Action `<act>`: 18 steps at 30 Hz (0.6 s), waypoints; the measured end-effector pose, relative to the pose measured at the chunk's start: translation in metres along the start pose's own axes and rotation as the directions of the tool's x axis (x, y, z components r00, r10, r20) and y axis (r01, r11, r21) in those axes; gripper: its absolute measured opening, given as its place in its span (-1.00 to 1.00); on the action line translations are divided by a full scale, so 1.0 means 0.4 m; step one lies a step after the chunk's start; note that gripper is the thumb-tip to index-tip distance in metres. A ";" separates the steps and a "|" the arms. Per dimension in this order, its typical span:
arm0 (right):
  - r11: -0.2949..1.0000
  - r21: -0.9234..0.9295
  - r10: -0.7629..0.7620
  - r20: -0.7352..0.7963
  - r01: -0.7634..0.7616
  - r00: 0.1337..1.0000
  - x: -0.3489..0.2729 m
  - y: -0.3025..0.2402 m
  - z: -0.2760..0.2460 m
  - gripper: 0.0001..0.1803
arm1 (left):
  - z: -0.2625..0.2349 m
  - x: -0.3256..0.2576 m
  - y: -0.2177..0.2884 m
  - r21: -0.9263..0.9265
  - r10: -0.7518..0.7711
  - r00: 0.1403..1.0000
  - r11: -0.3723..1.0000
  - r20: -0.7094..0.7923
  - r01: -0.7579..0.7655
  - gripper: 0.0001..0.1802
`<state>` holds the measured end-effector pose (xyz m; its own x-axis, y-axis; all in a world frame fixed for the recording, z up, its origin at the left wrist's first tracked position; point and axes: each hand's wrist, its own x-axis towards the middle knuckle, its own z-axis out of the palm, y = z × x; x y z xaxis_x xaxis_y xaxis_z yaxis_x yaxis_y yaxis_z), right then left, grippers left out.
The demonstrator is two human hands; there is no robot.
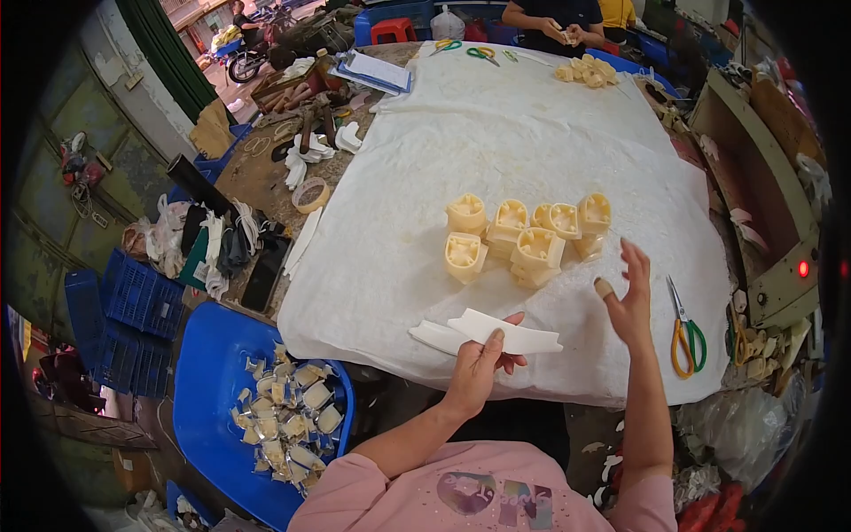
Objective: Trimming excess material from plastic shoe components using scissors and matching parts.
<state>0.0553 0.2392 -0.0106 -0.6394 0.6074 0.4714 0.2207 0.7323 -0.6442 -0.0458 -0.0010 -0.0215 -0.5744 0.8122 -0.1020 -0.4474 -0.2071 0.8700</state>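
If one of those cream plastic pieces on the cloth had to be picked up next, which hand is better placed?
Probably the right hand: it looks empty, fingers spread, just beside the cream pieces. The left hand is occupied, gripping white strips.

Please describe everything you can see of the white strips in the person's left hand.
The white strips are flat, thin-looking and elongated, with uneven, notched ends; at least two overlap, slightly fanned. They look smooth and matte, perhaps plastic or card. They lie roughly crosswise before the person, gripped near the middle by the left hand, thumb on top. They are over the near part of the white cloth; whether they touch it is unclear. The right hand is apart from them.
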 end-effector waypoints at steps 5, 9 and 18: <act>0.992 -0.125 0.001 0.048 0.005 0.999 0.105 0.023 0.031 -0.03 | -0.007 -0.008 -0.004 0.012 -0.014 1.000 1.000 0.008 0.014 -0.52; 0.994 -0.031 0.113 0.285 -0.109 0.952 0.145 0.020 0.075 0.03 | -0.023 -0.015 -0.001 0.031 -0.001 1.000 1.000 -0.007 0.001 -0.53; 0.972 -0.234 0.009 -0.020 -0.013 1.000 0.143 0.060 0.141 0.08 | -0.025 -0.005 0.000 0.052 -0.014 1.000 0.999 -0.013 0.015 -0.54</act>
<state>-0.0176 0.2744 -0.0331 -0.6229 0.6196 0.4776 0.3951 0.7761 -0.4915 -0.0516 -0.0079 -0.0260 -0.5767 0.8080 -0.1205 -0.4199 -0.1666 0.8922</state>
